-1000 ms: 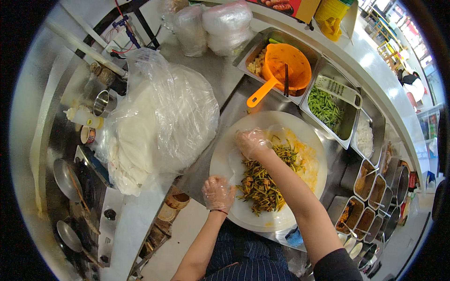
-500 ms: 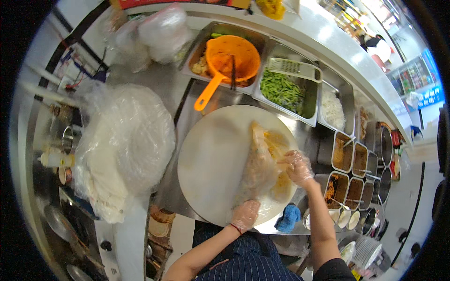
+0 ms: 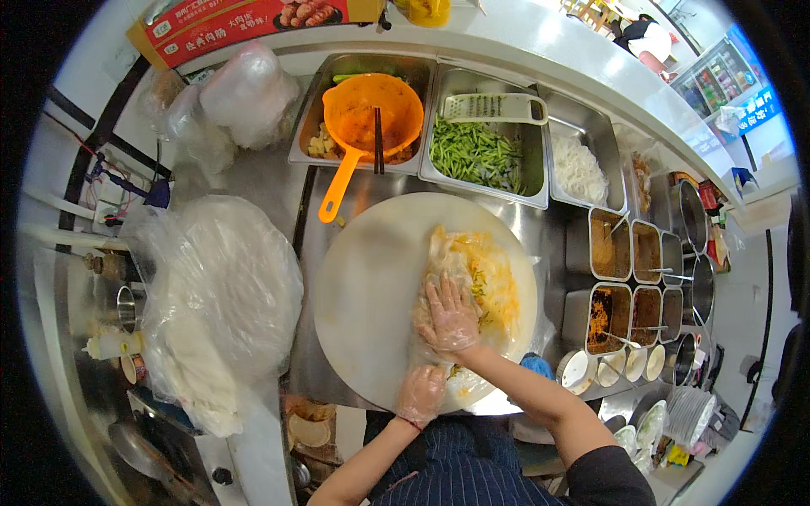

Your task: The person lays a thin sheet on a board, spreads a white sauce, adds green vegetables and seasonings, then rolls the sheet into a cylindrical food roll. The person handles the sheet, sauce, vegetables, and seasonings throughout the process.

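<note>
A round white board (image 3: 363,287) lies on the steel counter. On its right half is a thin, translucent wrap (image 3: 434,266), folded over on its left side, with yellow sauce and shredded filling spread toward the right. My right hand (image 3: 451,316), in a clear plastic glove, rests flat on the folded part with fingers spread. At the near end of the wrap my gloved left hand (image 3: 422,395) is closed on its edge; its fingertips are partly hidden. Whether the outer layer is plastic film or a thin sheet of dough I cannot tell.
Behind the board stand steel trays with an orange strainer (image 3: 337,181) and chopsticks, shredded greens (image 3: 481,156) under a grater, and white noodles (image 3: 578,169). Sauce tubs (image 3: 609,244) with spoons line the right. A large plastic bag (image 3: 245,270) lies left. A blue cloth (image 3: 536,364) sits near my right forearm.
My right hand has moved left from the filling's right side and now lies flat on the wrap. More yellow filling shows on the right. The whole view has shifted slightly.
</note>
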Tool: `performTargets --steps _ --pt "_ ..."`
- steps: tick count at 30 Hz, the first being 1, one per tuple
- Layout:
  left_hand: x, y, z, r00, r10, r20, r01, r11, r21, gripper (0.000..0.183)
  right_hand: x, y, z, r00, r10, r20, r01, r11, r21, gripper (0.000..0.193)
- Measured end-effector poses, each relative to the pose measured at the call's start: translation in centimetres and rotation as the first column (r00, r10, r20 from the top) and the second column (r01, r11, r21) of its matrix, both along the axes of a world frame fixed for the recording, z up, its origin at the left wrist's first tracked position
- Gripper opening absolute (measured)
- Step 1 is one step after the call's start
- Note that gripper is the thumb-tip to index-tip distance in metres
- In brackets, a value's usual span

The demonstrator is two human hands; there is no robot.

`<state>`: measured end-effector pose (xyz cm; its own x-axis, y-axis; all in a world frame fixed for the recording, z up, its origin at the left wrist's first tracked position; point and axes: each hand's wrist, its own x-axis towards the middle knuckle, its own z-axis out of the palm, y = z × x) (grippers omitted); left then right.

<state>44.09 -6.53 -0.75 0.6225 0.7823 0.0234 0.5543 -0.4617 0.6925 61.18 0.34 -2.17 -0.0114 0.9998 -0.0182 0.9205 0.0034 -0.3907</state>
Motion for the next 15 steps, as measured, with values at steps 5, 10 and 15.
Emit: performTargets --steps 5,10,15 --pt "0.1 0.1 0.4 0.996 0.081 0.028 -0.083 0.992 0.098 0.013 1.1 1.2 1.2 0.983 0.015 -0.181 -0.014 1.000 0.007 0.071" --pt "-0.1 0.3 1.1 0.993 0.105 0.056 -0.110 0.990 0.092 0.014 5.3 2.0 3.6 0.627 -0.425 -0.653 0.442 0.884 -0.151 0.036" --pt "0.0 -0.2 0.6 0.995 0.077 0.068 -0.084 0.991 0.102 0.014 5.7 3.5 5.0 0.896 -0.440 -0.060 0.438 0.898 -0.037 0.028"
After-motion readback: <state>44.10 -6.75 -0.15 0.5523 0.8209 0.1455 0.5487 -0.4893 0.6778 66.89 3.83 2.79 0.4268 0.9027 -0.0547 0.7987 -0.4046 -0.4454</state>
